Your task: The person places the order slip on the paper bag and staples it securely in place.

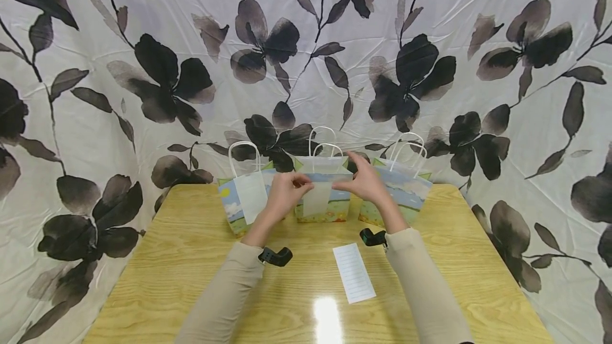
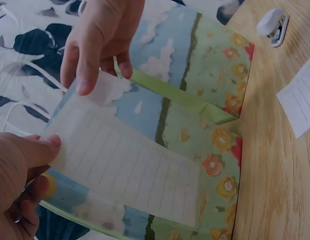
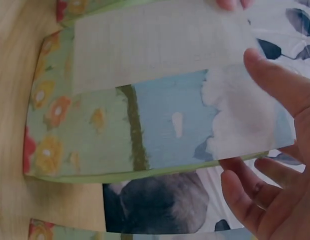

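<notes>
A middle paper bag [image 1: 338, 208], printed with sky, grass and flowers, stands upright with white handles. A lined paper slip [image 2: 129, 165] lies over its front. At one top corner of the slip, my left hand [image 1: 288, 191] pinches with the thumb [image 2: 42, 150] in front. Opposite, my right hand [image 1: 365, 179] holds the bag's side edge; its thumb [image 3: 270, 75] is at the slip's upper edge and its other fingers curl by the bag's edge and behind it. The left bag [image 1: 231, 200] bears a similar slip [image 1: 252, 198].
A third such bag [image 1: 401, 192] stands to the right. Another lined slip [image 1: 354, 273] lies on the wooden table [image 1: 167, 280] between my forearms. A small white stapler [image 2: 273, 25] rests on the table in the left wrist view. Floral fabric [image 1: 306, 68] hangs behind.
</notes>
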The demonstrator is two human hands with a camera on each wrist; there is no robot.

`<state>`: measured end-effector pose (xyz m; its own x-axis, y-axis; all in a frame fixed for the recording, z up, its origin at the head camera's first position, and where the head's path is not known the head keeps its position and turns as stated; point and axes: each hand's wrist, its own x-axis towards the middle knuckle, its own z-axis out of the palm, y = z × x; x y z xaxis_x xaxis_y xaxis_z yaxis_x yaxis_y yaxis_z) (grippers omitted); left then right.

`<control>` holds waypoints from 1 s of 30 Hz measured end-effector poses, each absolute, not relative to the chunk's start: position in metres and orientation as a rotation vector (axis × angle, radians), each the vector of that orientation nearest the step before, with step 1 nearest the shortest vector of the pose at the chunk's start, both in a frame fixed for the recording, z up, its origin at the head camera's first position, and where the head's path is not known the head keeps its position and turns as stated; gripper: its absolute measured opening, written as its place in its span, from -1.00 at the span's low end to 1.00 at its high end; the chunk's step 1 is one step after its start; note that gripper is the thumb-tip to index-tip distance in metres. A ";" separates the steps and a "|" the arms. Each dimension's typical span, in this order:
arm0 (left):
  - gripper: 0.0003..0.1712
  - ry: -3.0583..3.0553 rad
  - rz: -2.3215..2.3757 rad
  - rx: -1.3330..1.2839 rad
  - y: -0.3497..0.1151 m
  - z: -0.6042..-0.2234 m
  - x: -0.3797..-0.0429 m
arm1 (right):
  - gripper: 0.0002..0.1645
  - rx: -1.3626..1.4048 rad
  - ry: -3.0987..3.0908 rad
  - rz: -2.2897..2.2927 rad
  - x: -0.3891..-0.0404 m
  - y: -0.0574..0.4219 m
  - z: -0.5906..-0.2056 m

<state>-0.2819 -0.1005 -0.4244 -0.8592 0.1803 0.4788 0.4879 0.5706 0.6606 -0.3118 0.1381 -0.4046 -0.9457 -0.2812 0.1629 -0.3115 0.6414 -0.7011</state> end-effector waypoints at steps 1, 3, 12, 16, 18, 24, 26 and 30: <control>-0.94 -2.442 -1.183 -0.538 -0.101 -0.424 -0.282 | 0.22 0.512 -2.816 1.197 -0.314 0.137 -0.405; -0.95 -2.434 -1.171 -0.522 -0.100 -0.424 -0.283 | 0.21 0.517 -2.823 1.167 -0.318 0.135 -0.407; -0.95 -2.428 -1.157 -0.504 -0.098 -0.425 -0.287 | -0.13 0.559 -2.750 1.139 -0.329 0.126 -0.417; -0.94 -2.427 -1.101 -0.493 -0.097 -0.425 -0.288 | -0.35 0.564 -2.710 1.291 -0.329 0.125 -0.419; -0.90 -2.395 -1.029 -0.491 -0.097 -0.425 -0.289 | -0.39 0.553 -2.698 1.342 -0.327 0.126 -0.420; -0.31 -2.468 -0.941 -0.432 -0.095 -0.414 -0.295 | -0.42 0.567 -2.676 1.349 -0.328 0.126 -0.421; -0.09 -2.579 -0.985 -0.409 -0.094 -0.409 -0.299 | -0.43 0.577 -2.676 1.330 -0.329 0.126 -0.421; -0.01 -2.754 -1.047 -0.388 -0.093 -0.406 -0.306 | -0.50 0.583 -2.672 1.285 -0.331 0.125 -0.424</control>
